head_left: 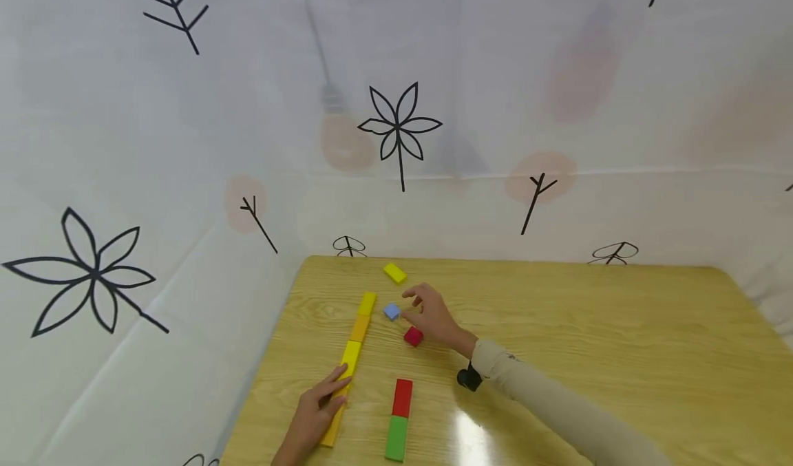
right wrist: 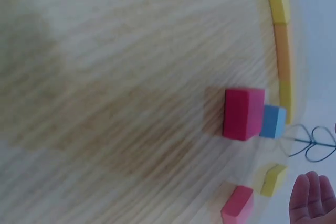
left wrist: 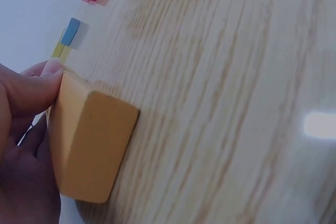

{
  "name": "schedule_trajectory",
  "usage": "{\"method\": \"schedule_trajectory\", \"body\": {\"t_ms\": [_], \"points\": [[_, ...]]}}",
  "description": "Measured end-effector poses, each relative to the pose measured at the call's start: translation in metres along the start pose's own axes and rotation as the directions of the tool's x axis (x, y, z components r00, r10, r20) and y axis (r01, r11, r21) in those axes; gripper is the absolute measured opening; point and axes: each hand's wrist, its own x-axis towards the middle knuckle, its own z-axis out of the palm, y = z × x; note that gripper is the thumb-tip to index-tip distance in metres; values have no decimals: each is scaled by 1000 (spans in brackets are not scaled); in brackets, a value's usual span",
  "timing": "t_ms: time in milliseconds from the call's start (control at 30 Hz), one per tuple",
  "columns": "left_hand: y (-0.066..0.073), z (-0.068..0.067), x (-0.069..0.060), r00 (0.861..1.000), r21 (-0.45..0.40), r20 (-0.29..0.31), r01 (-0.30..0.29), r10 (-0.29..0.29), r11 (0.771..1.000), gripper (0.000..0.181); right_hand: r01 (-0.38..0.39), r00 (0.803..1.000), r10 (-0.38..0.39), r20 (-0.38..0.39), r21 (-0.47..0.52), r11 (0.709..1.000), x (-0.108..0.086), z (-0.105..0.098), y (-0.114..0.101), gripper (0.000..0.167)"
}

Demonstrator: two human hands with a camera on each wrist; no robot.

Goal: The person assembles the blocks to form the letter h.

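Block row [head_left: 351,354] touches the relaxed left fingers [head_left: 331,378]; right fingers [head_left: 418,290], loose and empty, hang apart.

Yellow-and-orange row [head_left: 351,352]: oblong blocks laid end to end, slanting away from you, your left hand [head_left: 312,412] touching it.
Blue block [head_left: 392,312]: small, between that row and your right hand [head_left: 435,318].
Red block [head_left: 413,336]: beside your right hand, nearer you than the blue.

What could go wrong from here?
Two possible risks. The left hand touches the row of yellow and orange blocks, so an uneven push might knock it out of line. The right hand is close to both the blue block and a red block; reaching for one could nudge the other.
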Motion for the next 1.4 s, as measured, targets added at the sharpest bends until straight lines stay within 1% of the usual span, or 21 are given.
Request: {"method": "schedule_trajectory", "body": {"t_ms": [100, 200, 300, 367, 400, 467, 533, 600, 633, 700, 767, 833, 867, 933, 1033, 1100, 1233, 1300, 1400], "points": [[0, -2, 0, 1000, 1, 0, -10, 10, 1000, 33, -47, 999, 47, 3, -3, 999, 11, 3, 7, 28], [-2, -3, 1, 1000, 1, 8, -21, 21, 1000, 33, -77, 997, 76, -6, -20, 997, 22, 6, 16, 28], [-4, -2, 2, 999, 4, 26, -25, 25, 1000, 34, -102, 994, 101, -33, -8, 995, 32, 9, 24, 29], [-6, -1, 3, 999, 0, 34, -22, 22, 1000, 34, -122, 991, 122, -46, 17, 992, 37, 10, 27, 31], [-8, -1, 3, 999, 1, 33, -28, 28, 1000, 34, -133, 990, 134, -51, 34, 991, 40, 11, 28, 32], [-18, 2, 4, 998, 8, 24, -53, 53, 999, 34, -148, 986, 151, -64, 45, 988, 45, 14, 30, 35], [-29, 4, 5, 998, 12, 19, -62, 62, 998, 34, -159, 984, 162, -79, 42, 986, 51, 17, 31, 36], [-30, 5, 5, 997, 8, 19, -70, 70, 997, 34, -172, 981, 174, -89, 27, 985, 56, 20, 33, 38], [-29, 5, 5, 997, 5, 20, -72, 72, 997, 34, -177, 980, 177, -87, 5, 984, 59, 22, 35, 38], [-19, 3, 4, 998, -5, 28, -62, 62, 998, 34, -185, 980, 181, -79, -51, 981, 64, 23, 39, 39], [-8, 1, 3, 997, -9, 30, -64, 65, 998, 34, -191, 980, 184, -74, -106, 976, 69, 25, 46, 40], [-4, -1, 2, 998, 0, 32, -63, 63, 998, 33, -198, 979, 189, -77, -144, 969, 74, 27, 53, 40], [-2, -2, 2, 998, 5, 34, -56, 56, 998, 33, -207, 977, 197, -83, -147, 967, 76, 29, 56, 40], [1, -2, 1, 999, 15, 35, -40, 39, 999, 33, -225, 973, 214, -92, -149, 963, 77, 32, 63, 40], [2, -2, -1, 999, 27, 37, -23, 22, 999, 34, -235, 971, 225, -80, -165, 958, 78, 37, 71, 38], [2, -3, -2, 999, 31, 37, -17, 16, 999, 34, -246, 969, 236, -75, -172, 954, 78, 40, 70, 38], [3, -4, -2, 999, 30, 35, -16, 15, 999, 35, -265, 964, 256, -76, -157, 951, 77, 43, 59, 36], [3, -4, -1, 999, 22, 36, -23, 22, 999, 35, -259, 965, 249, -78, -165, 952, 77, 42, 57, 33], [3, -3, 2, 998, 7, 46, -34, 33, 999, 35, -228, 973, 216, -83, -183, 956, 77, 39, 61, 27]]}}
